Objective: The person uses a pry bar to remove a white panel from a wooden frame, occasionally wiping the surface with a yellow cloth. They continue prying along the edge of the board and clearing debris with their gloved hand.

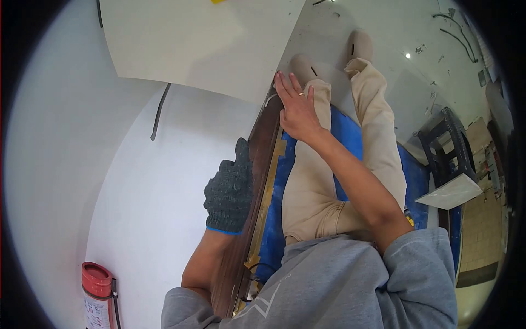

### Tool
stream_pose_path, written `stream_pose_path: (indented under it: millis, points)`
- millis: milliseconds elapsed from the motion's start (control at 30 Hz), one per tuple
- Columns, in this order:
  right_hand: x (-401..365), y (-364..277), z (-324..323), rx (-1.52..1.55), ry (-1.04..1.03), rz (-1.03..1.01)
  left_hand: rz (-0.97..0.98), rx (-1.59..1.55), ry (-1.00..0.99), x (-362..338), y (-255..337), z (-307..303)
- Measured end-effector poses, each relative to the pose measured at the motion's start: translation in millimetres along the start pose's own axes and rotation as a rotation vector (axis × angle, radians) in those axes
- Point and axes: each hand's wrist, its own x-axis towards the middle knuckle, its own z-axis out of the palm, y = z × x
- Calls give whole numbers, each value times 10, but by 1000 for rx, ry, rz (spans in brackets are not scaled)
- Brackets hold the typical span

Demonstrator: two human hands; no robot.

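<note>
My left hand point(228, 189), in a dark grey knitted glove with a blue cuff, is beside the dark brown wooden strip point(263, 137). Its fingers look curled in and one digit points up along the strip; whatever it may hold is hidden. My right hand point(298, 112) is bare, with a ring on one finger. Its fingers are stretched out at the strip's far end, by the lower right corner of a large off-white panel point(203, 44). A thin dark strip point(160, 112) hangs below that panel's lower edge.
Blue covering point(346, 134) lies under my legs. A black stool point(449, 140) and a pale tile point(450, 192) are on the right. At the lower left is a red cylinder point(97, 296). Scraps and dark strips point(459, 35) lie on the far floor.
</note>
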Motion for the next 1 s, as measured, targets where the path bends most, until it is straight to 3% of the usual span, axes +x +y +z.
stream_pose_path:
  millis: [200,500,600,700,1000]
  points:
    - [376,345,114,-55,-79,86,54,42,136,537,94,428]
    - [44,29,87,-23,32,21,-65,1,-86,43,-11,-15]
    - [312,329,238,-69,-69,110,75,13,157,521,-9,512]
    - [478,415,112,-119,-62,88,-33,27,29,687,201,372]
    - [-8,-49,-85,-9,1,16,15,5,20,32,-7,2]
